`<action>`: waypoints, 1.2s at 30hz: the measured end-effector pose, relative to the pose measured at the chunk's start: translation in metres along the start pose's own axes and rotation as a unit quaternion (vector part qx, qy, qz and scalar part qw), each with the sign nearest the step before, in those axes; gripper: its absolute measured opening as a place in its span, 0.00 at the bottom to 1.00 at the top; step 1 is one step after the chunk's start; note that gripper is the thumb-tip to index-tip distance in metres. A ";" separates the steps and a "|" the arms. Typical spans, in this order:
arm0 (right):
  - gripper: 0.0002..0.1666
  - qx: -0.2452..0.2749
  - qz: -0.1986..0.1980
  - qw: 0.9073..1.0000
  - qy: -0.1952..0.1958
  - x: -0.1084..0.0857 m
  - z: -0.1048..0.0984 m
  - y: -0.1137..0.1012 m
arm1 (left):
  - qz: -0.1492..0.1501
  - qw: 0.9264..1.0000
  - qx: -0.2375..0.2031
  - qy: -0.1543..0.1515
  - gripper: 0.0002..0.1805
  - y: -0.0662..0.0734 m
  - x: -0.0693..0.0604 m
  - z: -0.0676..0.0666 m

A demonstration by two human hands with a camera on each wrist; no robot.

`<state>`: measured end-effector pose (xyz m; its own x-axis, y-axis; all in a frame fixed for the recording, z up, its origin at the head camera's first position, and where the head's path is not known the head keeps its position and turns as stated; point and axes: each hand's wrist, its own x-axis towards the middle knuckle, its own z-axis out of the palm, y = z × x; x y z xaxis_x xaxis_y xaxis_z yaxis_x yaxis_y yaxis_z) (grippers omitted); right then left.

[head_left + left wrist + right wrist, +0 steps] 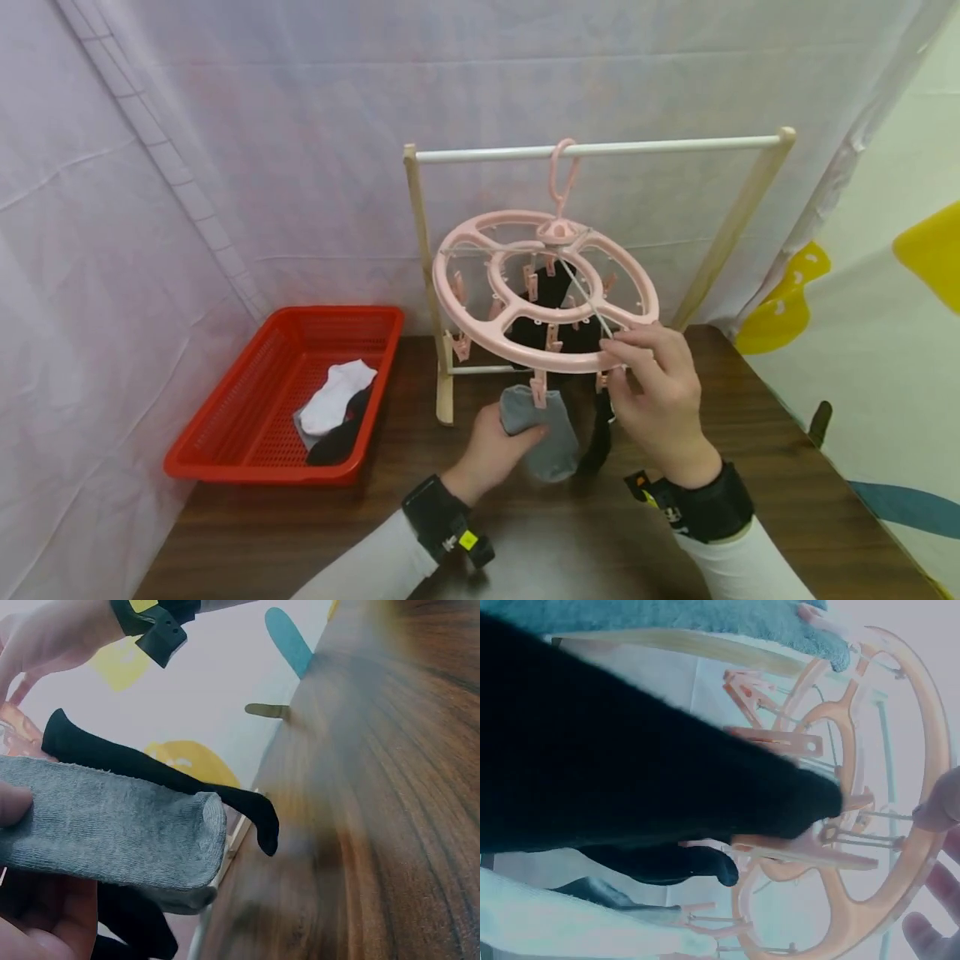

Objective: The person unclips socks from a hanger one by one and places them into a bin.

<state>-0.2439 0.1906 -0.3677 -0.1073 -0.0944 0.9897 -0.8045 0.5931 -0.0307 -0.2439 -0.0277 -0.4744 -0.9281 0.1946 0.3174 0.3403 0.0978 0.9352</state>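
The left hand (56, 930) pinches a gray sock (120, 825). Behind it show a black sock (142, 760) and the right hand (56, 637). A teal patch (288, 641) and an olive patch (265, 710) meet the edge of the table (397, 840).

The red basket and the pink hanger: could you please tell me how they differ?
The basket is red and roughly rectangular; the hanger is pink and round. The basket stands on the table, whereas the hanger hangs from a white rail. Socks lie loose in the basket, but dark socks hang below the hanger. Both have openings.
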 end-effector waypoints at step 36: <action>0.06 0.086 -0.016 0.987 -0.132 -0.016 0.005 -0.018 | 0.009 0.999 0.043 0.013 0.16 -0.008 -0.001 -0.014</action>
<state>-0.2308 0.1778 -0.3837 -0.2100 -0.3302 0.9203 -0.8952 0.4434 -0.0451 -0.2480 -0.0421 -0.4799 -0.9252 0.1720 0.3382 0.3669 0.1792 0.9128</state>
